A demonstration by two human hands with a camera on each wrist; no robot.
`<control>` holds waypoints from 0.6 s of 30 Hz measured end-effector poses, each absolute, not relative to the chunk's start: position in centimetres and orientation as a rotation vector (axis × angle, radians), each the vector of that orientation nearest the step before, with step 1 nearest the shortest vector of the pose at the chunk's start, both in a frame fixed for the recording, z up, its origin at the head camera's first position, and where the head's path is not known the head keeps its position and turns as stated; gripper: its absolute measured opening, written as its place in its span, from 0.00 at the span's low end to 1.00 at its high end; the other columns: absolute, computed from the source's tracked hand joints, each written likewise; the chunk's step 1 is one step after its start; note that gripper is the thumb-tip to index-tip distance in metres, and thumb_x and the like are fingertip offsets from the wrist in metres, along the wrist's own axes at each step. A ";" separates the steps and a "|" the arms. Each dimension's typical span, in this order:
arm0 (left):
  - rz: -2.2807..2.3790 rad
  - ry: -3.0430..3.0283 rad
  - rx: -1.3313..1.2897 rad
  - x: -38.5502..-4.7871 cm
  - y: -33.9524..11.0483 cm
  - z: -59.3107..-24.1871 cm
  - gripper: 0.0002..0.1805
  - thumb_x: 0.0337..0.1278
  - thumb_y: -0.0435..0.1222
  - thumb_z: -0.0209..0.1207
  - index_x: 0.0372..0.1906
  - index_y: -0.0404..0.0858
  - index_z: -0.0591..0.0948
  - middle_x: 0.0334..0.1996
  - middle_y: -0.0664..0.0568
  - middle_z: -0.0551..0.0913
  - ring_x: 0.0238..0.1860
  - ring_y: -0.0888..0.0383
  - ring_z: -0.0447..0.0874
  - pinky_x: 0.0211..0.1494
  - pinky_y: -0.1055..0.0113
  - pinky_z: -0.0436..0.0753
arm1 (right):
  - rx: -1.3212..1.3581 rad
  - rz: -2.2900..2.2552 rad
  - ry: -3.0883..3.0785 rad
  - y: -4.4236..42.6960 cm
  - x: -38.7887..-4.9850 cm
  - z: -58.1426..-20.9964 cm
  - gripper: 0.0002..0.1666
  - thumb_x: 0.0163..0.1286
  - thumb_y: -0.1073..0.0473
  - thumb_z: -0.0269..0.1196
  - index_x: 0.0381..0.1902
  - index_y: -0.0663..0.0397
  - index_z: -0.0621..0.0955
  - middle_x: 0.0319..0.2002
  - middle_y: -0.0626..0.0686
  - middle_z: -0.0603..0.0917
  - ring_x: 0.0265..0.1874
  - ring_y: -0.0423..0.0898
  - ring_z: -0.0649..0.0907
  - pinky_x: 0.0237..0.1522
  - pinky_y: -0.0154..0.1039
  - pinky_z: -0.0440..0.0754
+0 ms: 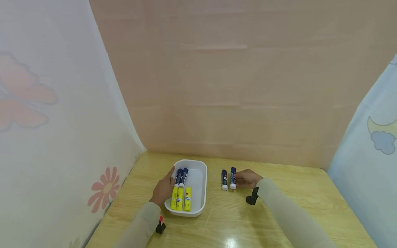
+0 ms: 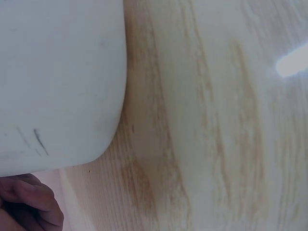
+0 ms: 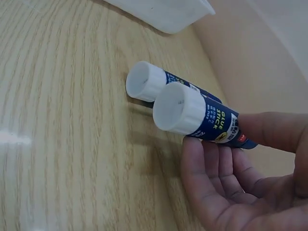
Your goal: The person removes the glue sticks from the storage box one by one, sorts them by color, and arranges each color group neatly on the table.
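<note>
My right hand [image 1: 247,178] pinches a blue glue stick [image 1: 233,177] with a white end, thumb on one side and fingers on the other. In the right wrist view this glue stick [image 3: 216,120] is tilted, its white end toward the camera. Just left of it a second blue glue stick [image 1: 224,179] lies on the table. My left hand [image 1: 163,190] holds the left side of a white plastic tray [image 1: 198,193]; curled fingers [image 2: 36,197] show by its wall in the left wrist view. Inside lie two blue glue sticks [image 1: 181,177] and three yellow sticks [image 1: 180,199].
The wooden table [image 1: 214,220] carries the tray left of centre. A brown paper sheet [image 1: 229,103] hangs along the back edge. Patterned cloth sides stand at left [image 1: 77,103] and right [image 1: 369,179].
</note>
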State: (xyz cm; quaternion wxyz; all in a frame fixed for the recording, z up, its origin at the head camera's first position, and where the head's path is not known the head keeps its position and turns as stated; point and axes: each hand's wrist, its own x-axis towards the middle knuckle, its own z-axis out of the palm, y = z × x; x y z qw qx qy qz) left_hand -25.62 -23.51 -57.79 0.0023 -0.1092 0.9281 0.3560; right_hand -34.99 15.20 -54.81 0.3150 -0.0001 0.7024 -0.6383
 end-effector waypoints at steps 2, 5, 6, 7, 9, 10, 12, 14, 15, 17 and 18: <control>1.123 2.902 -0.346 -25.6 -23.5 -57.8 0.30 0.73 0.47 0.43 0.76 0.63 0.55 0.16 0.50 0.68 0.14 0.57 0.63 0.19 0.63 0.67 | -0.001 -1.685 1.862 15.1 -34.9 -55.1 0.31 0.75 0.66 0.50 0.68 0.82 0.56 0.49 0.62 0.79 0.43 0.48 0.82 0.55 0.51 0.77; 1.126 2.903 -0.346 -25.5 -23.5 -57.9 0.30 0.73 0.47 0.43 0.76 0.62 0.55 0.15 0.50 0.67 0.13 0.57 0.64 0.18 0.63 0.67 | 0.024 -1.690 1.881 14.9 -35.0 -55.6 0.32 0.74 0.66 0.52 0.68 0.82 0.56 0.50 0.64 0.80 0.43 0.49 0.83 0.53 0.50 0.78; 1.121 2.909 -0.342 -25.5 -23.5 -57.9 0.30 0.73 0.47 0.43 0.76 0.62 0.55 0.14 0.50 0.67 0.13 0.57 0.64 0.18 0.63 0.67 | 0.031 -1.690 1.885 14.9 -35.0 -55.7 0.32 0.74 0.65 0.52 0.67 0.82 0.57 0.49 0.64 0.80 0.43 0.49 0.83 0.52 0.50 0.78; 1.117 2.912 -0.345 -25.5 -23.5 -57.9 0.30 0.73 0.47 0.43 0.76 0.63 0.55 0.14 0.50 0.68 0.13 0.57 0.64 0.18 0.63 0.67 | 0.036 -1.690 1.886 14.8 -35.1 -55.8 0.32 0.74 0.65 0.52 0.67 0.82 0.57 0.49 0.64 0.80 0.44 0.50 0.83 0.52 0.49 0.79; 1.108 2.917 -0.349 -25.5 -23.5 -58.0 0.30 0.73 0.47 0.43 0.76 0.64 0.54 0.15 0.51 0.68 0.13 0.57 0.64 0.18 0.63 0.68 | 0.056 -1.685 1.890 14.7 -35.2 -56.0 0.32 0.74 0.65 0.53 0.67 0.82 0.57 0.49 0.63 0.80 0.43 0.50 0.83 0.51 0.48 0.80; 1.105 2.919 -0.351 -25.6 -23.5 -58.0 0.29 0.73 0.48 0.43 0.76 0.64 0.54 0.15 0.51 0.68 0.13 0.57 0.65 0.18 0.64 0.67 | 0.066 -1.682 1.891 14.6 -35.2 -56.0 0.32 0.74 0.65 0.53 0.67 0.81 0.58 0.48 0.63 0.80 0.43 0.50 0.83 0.50 0.47 0.80; 1.092 2.933 -0.338 -25.6 -23.5 -58.0 0.29 0.74 0.47 0.42 0.76 0.64 0.54 0.15 0.51 0.67 0.13 0.57 0.64 0.18 0.64 0.67 | 0.071 -1.672 1.897 14.4 -35.2 -55.9 0.31 0.74 0.65 0.52 0.67 0.81 0.58 0.48 0.64 0.80 0.43 0.50 0.83 0.50 0.47 0.80; 1.085 2.940 -0.334 -25.7 -23.5 -58.1 0.29 0.74 0.47 0.42 0.76 0.64 0.54 0.14 0.51 0.67 0.13 0.57 0.64 0.18 0.64 0.66 | 0.071 -1.655 1.915 14.2 -35.0 -55.7 0.31 0.74 0.65 0.53 0.67 0.82 0.58 0.49 0.64 0.80 0.43 0.50 0.83 0.50 0.47 0.80; 1.084 2.945 -0.330 -25.7 -23.6 -58.1 0.29 0.74 0.47 0.42 0.76 0.63 0.55 0.13 0.51 0.66 0.13 0.57 0.63 0.17 0.64 0.66 | 0.079 -1.648 1.926 14.0 -35.0 -55.5 0.31 0.74 0.65 0.53 0.66 0.82 0.59 0.49 0.64 0.80 0.43 0.50 0.83 0.51 0.47 0.80; 1.075 2.952 -0.322 -25.7 -23.6 -58.1 0.29 0.74 0.47 0.42 0.76 0.62 0.55 0.13 0.52 0.66 0.12 0.58 0.62 0.17 0.64 0.65 | 0.085 -1.628 1.954 13.8 -34.9 -55.4 0.31 0.73 0.65 0.54 0.66 0.81 0.60 0.49 0.64 0.79 0.44 0.50 0.82 0.51 0.48 0.79; 1.078 2.950 -0.325 -25.7 -23.6 -58.1 0.29 0.74 0.47 0.41 0.76 0.63 0.55 0.12 0.52 0.65 0.12 0.58 0.62 0.17 0.64 0.65 | 0.093 -1.620 1.967 13.6 -34.8 -55.3 0.31 0.73 0.65 0.54 0.66 0.81 0.60 0.49 0.64 0.79 0.44 0.50 0.82 0.51 0.48 0.79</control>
